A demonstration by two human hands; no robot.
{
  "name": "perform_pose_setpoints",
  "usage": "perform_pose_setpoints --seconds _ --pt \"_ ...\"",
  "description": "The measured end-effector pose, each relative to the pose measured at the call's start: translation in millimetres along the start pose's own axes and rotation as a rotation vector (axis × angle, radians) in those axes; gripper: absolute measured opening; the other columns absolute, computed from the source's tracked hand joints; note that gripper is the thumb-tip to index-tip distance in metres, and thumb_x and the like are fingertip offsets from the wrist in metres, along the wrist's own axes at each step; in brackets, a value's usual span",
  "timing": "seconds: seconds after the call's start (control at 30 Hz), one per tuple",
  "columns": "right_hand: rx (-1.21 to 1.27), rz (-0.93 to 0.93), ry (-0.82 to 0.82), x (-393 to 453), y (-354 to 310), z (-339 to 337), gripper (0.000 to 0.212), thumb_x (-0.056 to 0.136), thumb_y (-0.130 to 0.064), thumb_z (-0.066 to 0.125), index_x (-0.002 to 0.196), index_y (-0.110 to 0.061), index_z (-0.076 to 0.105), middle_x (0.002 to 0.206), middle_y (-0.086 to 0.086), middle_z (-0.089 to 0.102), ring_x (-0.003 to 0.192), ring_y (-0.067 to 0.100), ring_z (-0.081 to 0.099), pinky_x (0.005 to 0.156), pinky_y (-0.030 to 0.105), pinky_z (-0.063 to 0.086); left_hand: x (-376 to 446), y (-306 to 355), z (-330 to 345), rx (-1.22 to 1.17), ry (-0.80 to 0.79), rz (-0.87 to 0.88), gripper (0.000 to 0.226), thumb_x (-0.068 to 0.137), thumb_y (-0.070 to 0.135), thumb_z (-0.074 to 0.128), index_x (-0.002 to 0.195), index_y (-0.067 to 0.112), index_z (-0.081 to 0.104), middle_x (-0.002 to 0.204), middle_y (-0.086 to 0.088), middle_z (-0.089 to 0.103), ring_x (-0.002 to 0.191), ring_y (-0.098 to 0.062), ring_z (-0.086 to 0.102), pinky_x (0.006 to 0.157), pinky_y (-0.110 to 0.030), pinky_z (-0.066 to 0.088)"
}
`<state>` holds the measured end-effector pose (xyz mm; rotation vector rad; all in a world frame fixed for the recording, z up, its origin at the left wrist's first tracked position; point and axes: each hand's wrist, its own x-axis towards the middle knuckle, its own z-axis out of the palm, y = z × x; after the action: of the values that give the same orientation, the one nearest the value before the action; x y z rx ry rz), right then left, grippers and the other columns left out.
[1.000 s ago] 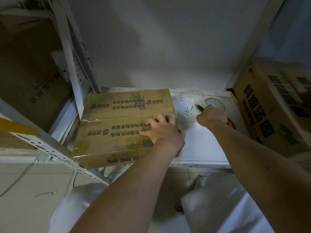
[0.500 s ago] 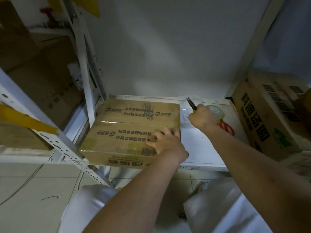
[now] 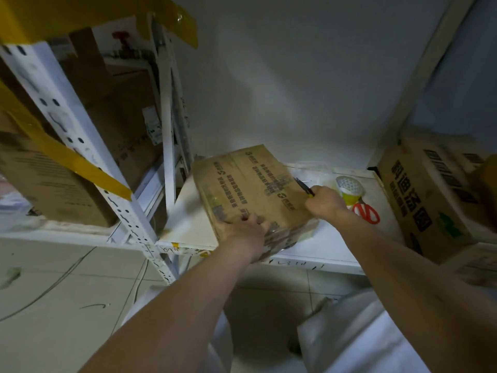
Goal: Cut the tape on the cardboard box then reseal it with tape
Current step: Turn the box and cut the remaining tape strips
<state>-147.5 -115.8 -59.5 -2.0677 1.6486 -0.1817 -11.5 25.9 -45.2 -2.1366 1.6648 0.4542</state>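
Cardboard box point(image 3: 250, 189) sits skewed on the white shelf point(image 3: 188, 224), one corner overhanging the front edge. Left hand point(image 3: 246, 232) grips that near corner, fingers curled over the top. Right hand point(image 3: 326, 201) is closed round a small cutter point(image 3: 304, 187) (blade tip on the box's right edge). Tape roll point(image 3: 349, 188) and red scissors point(image 3: 367, 212) lie toward the shelf's right edge.

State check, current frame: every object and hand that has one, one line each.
cardboard box: closed, turned askew on the shelf, front corner past the edge
left hand: grips the box's near corner
right hand: holds the cutter
cutter: tip at the box's right top edge
tape roll: lying flat on the shelf
red scissors: lying untouched, blades hidden
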Motion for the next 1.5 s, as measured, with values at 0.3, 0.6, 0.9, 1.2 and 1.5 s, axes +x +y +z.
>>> perform_pose_setpoints --seconds 0.3,0.6,0.9,1.2,1.5 --pt "0.444 -0.008 -0.168 -15 -18 10 0.014 0.081 -0.013 0.061 0.095 -0.014 0.064 0.083 0.001 0.058 0.076 0.015 0.053 0.063 0.026 0.039 13 -51 -5 0.08 0.046 -0.262 0.083 0.087 0.019 0.061 0.151 0.028 0.01 0.156 -0.012 0.023 0.136 -0.043 0.032 0.107 -0.063 0.029" --pt "0.374 0.197 -0.214 -31 -10 12 0.025 0.083 -0.027 0.059 0.096 -0.008 0.051 0.082 0.007 0.051 0.077 0.02 0.05 0.064 0.03 0.039 36 -9 -4 -0.172 0.177 0.017 0.065 0.091 0.018 0.043 0.151 0.017 0.02 0.157 -0.005 0.017 0.144 -0.031 0.017 0.115 -0.051 0.023" --pt "-0.244 -0.061 -0.16 -59 3 12 0.033 0.085 -0.03 0.054 0.11 -0.009 0.052 0.103 0.01 0.059 0.096 0.028 0.057 0.071 0.029 0.04 44 14 0 -0.148 0.045 0.082 0.064 0.098 0.045 0.039 0.147 0.051 -0.002 0.16 0.007 -0.018 0.146 -0.036 -0.017 0.109 -0.071 0.004" --pt "-0.508 -0.123 -0.024 -70 -3 8 0.037 0.086 -0.032 0.05 0.118 -0.013 0.054 0.102 0.006 0.06 0.094 0.026 0.058 0.07 0.029 0.042 45 16 0 -0.174 0.029 0.085 0.065 0.1 0.031 0.041 0.147 0.05 0.001 0.159 0.006 -0.019 0.145 -0.036 -0.018 0.109 -0.072 0.001" --pt "-0.584 -0.074 -0.116 -74 -22 11 0.036 0.089 -0.027 0.047 0.12 -0.012 0.054 0.109 0.006 0.061 0.099 0.026 0.058 0.072 0.03 0.042 47 14 0 -0.202 0.022 0.074 0.078 0.095 0.017 0.047 0.15 0.042 -0.003 0.159 0.009 -0.019 0.146 -0.033 -0.018 0.11 -0.07 0.0"
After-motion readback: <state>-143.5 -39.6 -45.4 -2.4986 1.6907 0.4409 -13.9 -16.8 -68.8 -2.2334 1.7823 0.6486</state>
